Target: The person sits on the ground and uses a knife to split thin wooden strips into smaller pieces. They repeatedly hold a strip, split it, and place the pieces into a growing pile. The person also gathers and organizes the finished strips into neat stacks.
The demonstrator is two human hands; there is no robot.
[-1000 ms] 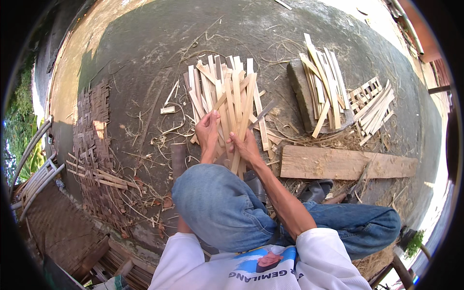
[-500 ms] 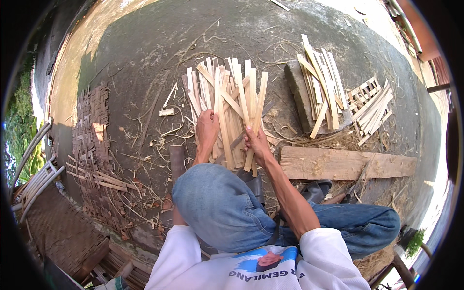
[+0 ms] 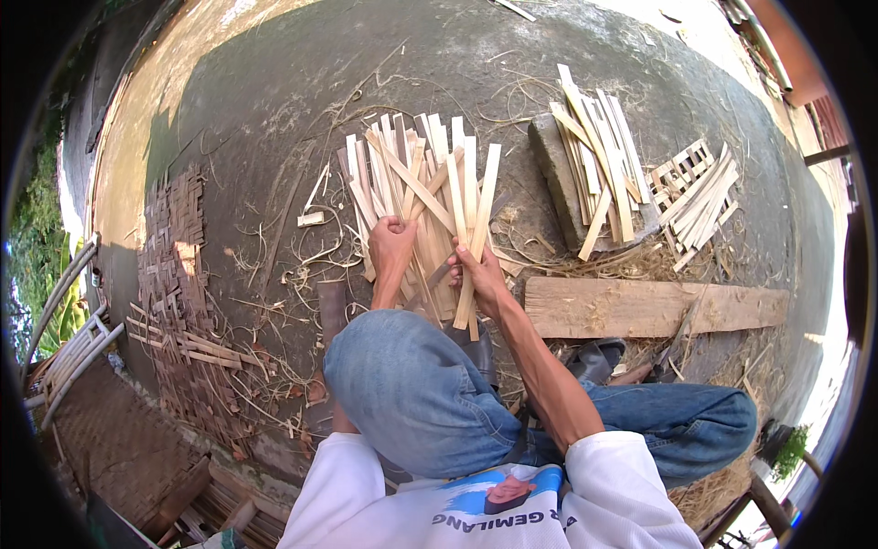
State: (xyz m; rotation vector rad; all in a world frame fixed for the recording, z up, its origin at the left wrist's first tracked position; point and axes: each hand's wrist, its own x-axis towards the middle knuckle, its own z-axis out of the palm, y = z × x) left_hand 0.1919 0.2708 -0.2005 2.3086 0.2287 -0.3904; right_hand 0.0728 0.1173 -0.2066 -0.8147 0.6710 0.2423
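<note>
A fanned pile of pale, flat wooden strips (image 3: pixel 422 192) lies on the ground in front of my knees. My right hand (image 3: pixel 482 276) is closed around a few long wooden strips (image 3: pixel 483 206), which cross between its fingers and slant up and away. At the left side of the pile, my left hand (image 3: pixel 391 249) has its fingertips pinched together over the strips; what they hold, if anything, is not clear. Beneath the strips, close to my right fingers, runs a dark, narrow flat piece (image 3: pixel 427 295), mostly covered.
On the right, a stone block (image 3: pixel 553 174) bears more strips (image 3: pixel 604 156), beside a small woven piece (image 3: pixel 681 178) with strips on it. A thick plank (image 3: pixel 631 306) lies nearer me. At left is a worn woven mat (image 3: pixel 174 256). Thin shavings (image 3: pixel 315 252) litter the ground.
A long strip beside my left hand no longer stands out across the pile. My right hand has shifted slightly left with its strips, whose near ends now cross lower.
</note>
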